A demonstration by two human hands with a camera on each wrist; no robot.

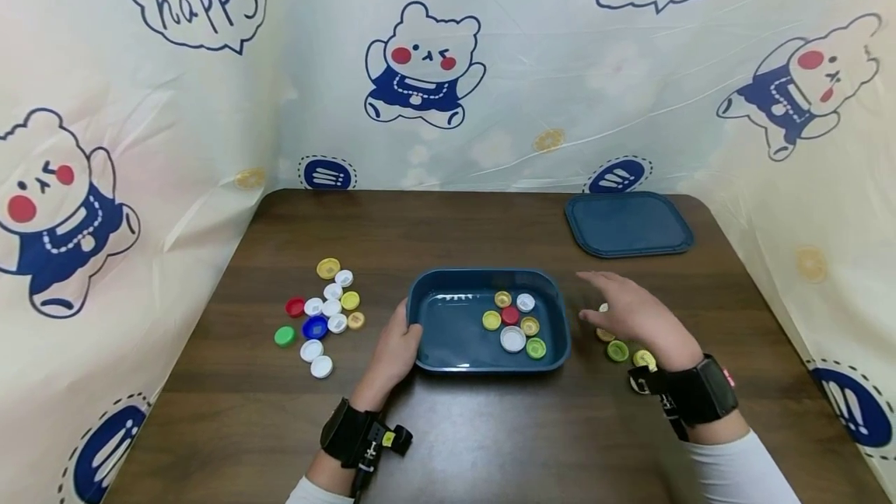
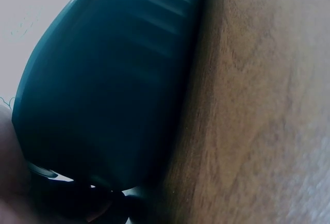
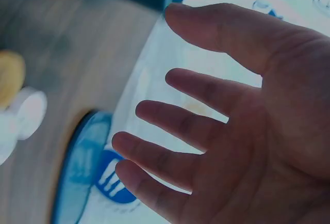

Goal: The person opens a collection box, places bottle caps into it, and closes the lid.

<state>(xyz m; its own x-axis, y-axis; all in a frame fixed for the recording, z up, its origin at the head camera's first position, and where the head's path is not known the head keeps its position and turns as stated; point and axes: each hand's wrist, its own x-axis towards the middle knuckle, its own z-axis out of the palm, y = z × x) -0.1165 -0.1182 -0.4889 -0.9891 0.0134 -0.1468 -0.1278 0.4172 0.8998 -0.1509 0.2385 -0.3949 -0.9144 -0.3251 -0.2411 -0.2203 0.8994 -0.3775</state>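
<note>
My left hand (image 1: pixel 392 350) grips the left end of a dark blue plastic box (image 1: pixel 448 333), its thumb over the rim. Inside the box, toward its right, lie several bottle caps: white (image 1: pixel 512 339), red (image 1: pixel 510 316), yellow (image 1: pixel 491 320) and green (image 1: pixel 535 348). To the right of the box, my right hand (image 1: pixel 642 321) holds nothing. In the right wrist view its fingers (image 3: pixel 175 123) are straight and spread. Below and partly behind that hand are more caps, among them a green one (image 1: pixel 617 351) and a yellow one (image 1: pixel 644 360); some are hidden.
A matching blue lid (image 1: pixel 630 225) lies flat at the back right of the wooden table (image 1: pixel 448 228). On the left are several loose caps, including a blue one (image 1: pixel 315 327) and a green one (image 1: pixel 285 336). A printed curtain (image 1: pixel 532 68) stands behind the table.
</note>
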